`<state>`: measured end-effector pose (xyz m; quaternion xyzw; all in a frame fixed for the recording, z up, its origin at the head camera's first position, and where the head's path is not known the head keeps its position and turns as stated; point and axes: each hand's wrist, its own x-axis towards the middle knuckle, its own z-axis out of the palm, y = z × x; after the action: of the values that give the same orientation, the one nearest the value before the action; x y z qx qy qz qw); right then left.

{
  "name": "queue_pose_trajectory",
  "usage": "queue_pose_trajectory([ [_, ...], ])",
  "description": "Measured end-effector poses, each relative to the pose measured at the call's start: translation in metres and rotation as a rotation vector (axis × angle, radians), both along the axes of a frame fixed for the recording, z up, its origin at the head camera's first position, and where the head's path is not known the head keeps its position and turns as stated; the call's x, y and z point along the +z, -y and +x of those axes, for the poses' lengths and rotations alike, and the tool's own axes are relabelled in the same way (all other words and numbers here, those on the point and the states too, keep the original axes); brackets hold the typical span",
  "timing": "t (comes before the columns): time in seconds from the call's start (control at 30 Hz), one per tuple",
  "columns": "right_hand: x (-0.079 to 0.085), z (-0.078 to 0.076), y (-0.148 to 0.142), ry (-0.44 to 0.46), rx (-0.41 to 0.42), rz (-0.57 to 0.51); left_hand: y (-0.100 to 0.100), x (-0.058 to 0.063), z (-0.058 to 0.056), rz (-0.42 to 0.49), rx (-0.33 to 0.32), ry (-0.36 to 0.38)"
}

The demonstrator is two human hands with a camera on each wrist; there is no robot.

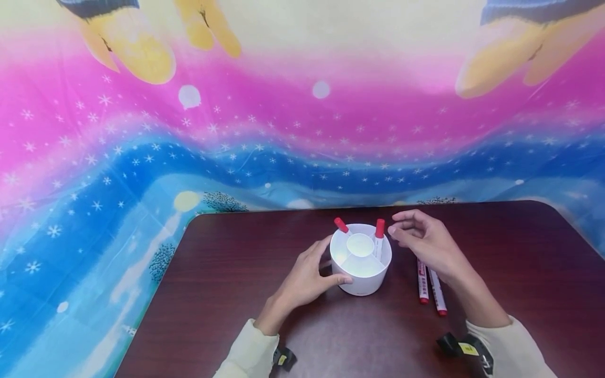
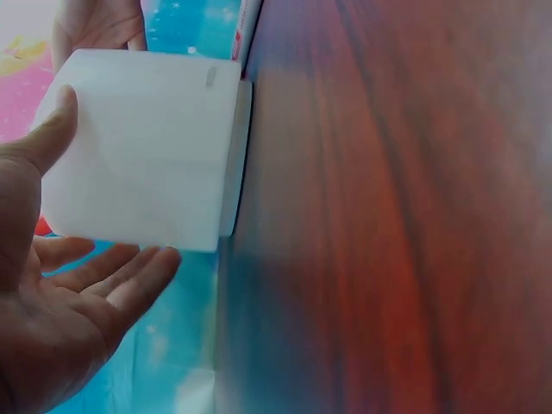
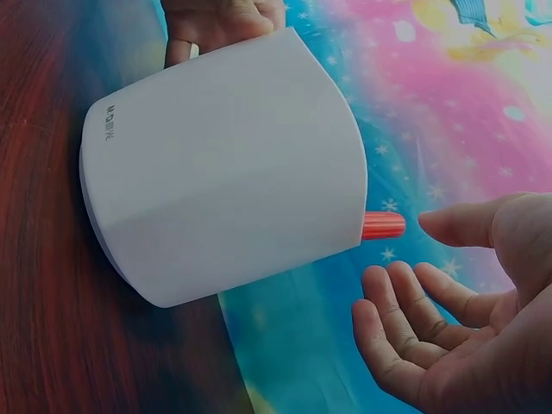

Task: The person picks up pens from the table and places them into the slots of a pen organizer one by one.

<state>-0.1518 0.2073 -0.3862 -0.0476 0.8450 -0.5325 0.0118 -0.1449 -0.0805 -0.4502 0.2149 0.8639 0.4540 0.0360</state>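
Observation:
A round white pen holder [image 1: 361, 283] with several compartments stands on the table. My left hand [image 1: 309, 273] holds it from the left, thumb at the front and fingers around the side; the left wrist view shows the thumb [image 2: 53, 129] against its wall. Two red-capped markers lean inside, one marker [image 1: 341, 225] at the back left and another marker [image 1: 379, 237] at the right. Just right of the rim is my right hand [image 1: 427, 244], fingers loosely bent and nothing between them. In the right wrist view its fingertips hover close to a red cap [image 3: 384, 226] above the rim.
Two more white markers with red ends, the left marker [image 1: 423, 283] and the right marker [image 1: 437, 294], lie on the dark wood table [image 1: 227, 294] partly under the right hand. Behind the table hangs a colourful cloth [image 1: 283, 131] with snowflakes.

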Motion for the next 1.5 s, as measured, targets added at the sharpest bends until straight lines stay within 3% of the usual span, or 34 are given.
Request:
queue_pose_trajectory([
  [0.23,0.004,0.000,-0.006,-0.020,-0.004,-0.020,0.007,0.005,-0.001,-0.025,0.047,-0.067],
  [0.87,0.003,0.001,-0.011,-0.031,0.004,-0.034,0.007,0.006,0.000,-0.010,0.023,-0.046],
  [1.2,-0.010,0.002,-0.028,-0.013,0.012,-0.091,0.004,0.002,0.000,-0.070,-0.012,-0.092],
  [1.5,-0.022,0.008,-0.049,-0.005,-0.015,-0.032,0.002,0.001,-0.002,-0.061,-0.024,-0.081],
])
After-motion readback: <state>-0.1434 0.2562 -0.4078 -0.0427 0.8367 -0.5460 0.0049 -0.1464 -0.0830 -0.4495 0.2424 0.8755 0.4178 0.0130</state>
